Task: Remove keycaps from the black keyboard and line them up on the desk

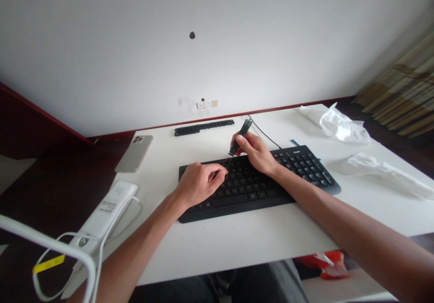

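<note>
A black keyboard [288, 176] lies across the middle of the white desk [237, 240]. My right hand [256, 151] grips a slim black keycap-puller tool [240, 137], held tilted with its wire tip down at the upper key rows. My left hand [200, 183] rests on the left part of the keyboard, fingers curled with thumb and forefinger pinched near the tool's tip; whether it holds a keycap is hidden. A black cable [266, 135] runs from the keyboard toward the wall.
A row of black keycaps [203, 127] lies near the wall. A phone [134, 153] lies face down at the desk's left edge. A white device with a white cord [105, 212] sits at the left. Crumpled white plastic [339, 124] lies at the right.
</note>
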`<state>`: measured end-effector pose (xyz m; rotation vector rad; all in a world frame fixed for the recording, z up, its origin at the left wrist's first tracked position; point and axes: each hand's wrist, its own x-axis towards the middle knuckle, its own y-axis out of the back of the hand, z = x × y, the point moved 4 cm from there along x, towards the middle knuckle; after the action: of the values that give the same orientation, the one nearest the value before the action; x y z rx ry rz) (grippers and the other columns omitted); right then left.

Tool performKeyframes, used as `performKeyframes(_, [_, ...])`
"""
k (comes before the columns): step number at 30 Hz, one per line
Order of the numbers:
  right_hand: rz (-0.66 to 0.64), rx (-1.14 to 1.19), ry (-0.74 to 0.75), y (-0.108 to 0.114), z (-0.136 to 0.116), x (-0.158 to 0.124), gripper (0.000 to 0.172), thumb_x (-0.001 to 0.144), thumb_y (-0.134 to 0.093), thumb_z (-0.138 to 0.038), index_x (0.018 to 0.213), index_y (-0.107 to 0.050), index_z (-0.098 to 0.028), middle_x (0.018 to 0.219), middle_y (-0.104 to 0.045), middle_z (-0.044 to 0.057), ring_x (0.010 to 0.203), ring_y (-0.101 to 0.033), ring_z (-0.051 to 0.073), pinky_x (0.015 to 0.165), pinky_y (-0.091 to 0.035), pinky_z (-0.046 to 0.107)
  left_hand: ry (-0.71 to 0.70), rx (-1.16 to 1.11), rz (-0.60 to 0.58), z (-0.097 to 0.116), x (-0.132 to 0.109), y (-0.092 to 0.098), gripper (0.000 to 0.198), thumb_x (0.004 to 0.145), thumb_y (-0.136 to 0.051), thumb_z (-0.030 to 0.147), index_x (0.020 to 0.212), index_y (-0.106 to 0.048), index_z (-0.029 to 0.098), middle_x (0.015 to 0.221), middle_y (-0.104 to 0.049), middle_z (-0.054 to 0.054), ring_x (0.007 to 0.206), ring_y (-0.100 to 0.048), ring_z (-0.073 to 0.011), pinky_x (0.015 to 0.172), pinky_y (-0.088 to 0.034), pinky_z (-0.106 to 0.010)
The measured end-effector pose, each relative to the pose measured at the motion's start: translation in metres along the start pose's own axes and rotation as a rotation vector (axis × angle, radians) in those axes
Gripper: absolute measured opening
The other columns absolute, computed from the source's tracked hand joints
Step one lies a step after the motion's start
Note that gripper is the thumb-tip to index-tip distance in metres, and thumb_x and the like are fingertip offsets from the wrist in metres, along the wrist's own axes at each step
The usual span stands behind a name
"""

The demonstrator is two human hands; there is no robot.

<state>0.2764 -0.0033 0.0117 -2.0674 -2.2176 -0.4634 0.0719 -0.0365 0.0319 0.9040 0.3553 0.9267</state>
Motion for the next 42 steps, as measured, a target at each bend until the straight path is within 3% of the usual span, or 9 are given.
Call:
performKeyframes(10, [-0.093, -0.035, -0.031, -0.003, -0.002, -0.001, 0.054, 0.098, -0.053, -0.072, 0.095, -0.060, -0.019, 0.081, -0.065, 0.004, 0.072, -0.063, 0.018, 0.069, -0.053, 0.032, -0.010, 0.057, -0.051, 0.002, -0.001, -0.004, 0.031, 0.103, -0.055, 0.042, 0.106, -0.081, 0.026, 0.062, -0.067, 0.003, 0.055, -0.057, -0.0122, 0.064, -0.040, -0.024])
performKeyframes(15, [-0.113, -0.055, -0.039, -0.003, 0.001, -0.001, 0.051, 0.100, -0.054, -0.068, 0.097, -0.060, -0.018, 0.082, -0.065, 0.004, 0.071, -0.062, 0.017, 0.067, -0.051, 0.031, -0.019, 0.059, -0.152, 0.005, -0.001, -0.001, 0.034, 0.105, -0.050, 0.042, 0.114, -0.078, 0.024, 0.052, -0.056, 0.006, 0.049, -0.050, -0.0123, 0.060, -0.038, -0.025])
performKeyframes(19, [-0.134, -0.101, -0.037, -0.004, -0.002, -0.001, 0.049, 0.101, -0.053, -0.066, 0.095, -0.060, -0.018, 0.081, -0.065, 0.003, 0.070, -0.062, 0.017, 0.067, -0.050, 0.030, -0.046, 0.064, -0.181, 0.007, -0.002, 0.002, 0.031, 0.103, -0.053, 0.038, 0.118, -0.076, 0.024, 0.054, -0.058, 0.006, 0.047, -0.048, -0.0119, 0.059, -0.036, -0.025])
performKeyframes(36, [-0.260, -0.135, -0.014, -0.008, -0.004, -0.004, 0.052, 0.103, -0.049, -0.066, 0.095, -0.066, -0.017, 0.084, -0.069, 0.005, 0.073, -0.061, 0.018, 0.070, -0.050, 0.032, -0.088, 0.171, -0.159, 0.012, -0.004, 0.003, 0.030, 0.098, -0.060, 0.036, 0.120, -0.076, 0.024, 0.051, -0.048, 0.008, 0.046, -0.041, -0.0111, 0.060, -0.035, -0.025])
performKeyframes(42, [-0.260, -0.160, -0.007, -0.008, -0.006, -0.004, 0.053, 0.103, -0.049, -0.067, 0.095, -0.066, -0.017, 0.083, -0.069, 0.005, 0.074, -0.062, 0.019, 0.071, -0.051, 0.032, -0.068, 0.129, -0.092, 0.009, -0.003, 0.004, 0.016, 0.096, -0.063, 0.036, 0.100, -0.073, 0.024, 0.050, -0.044, 0.010, 0.046, -0.037, -0.0098, 0.059, -0.033, -0.024])
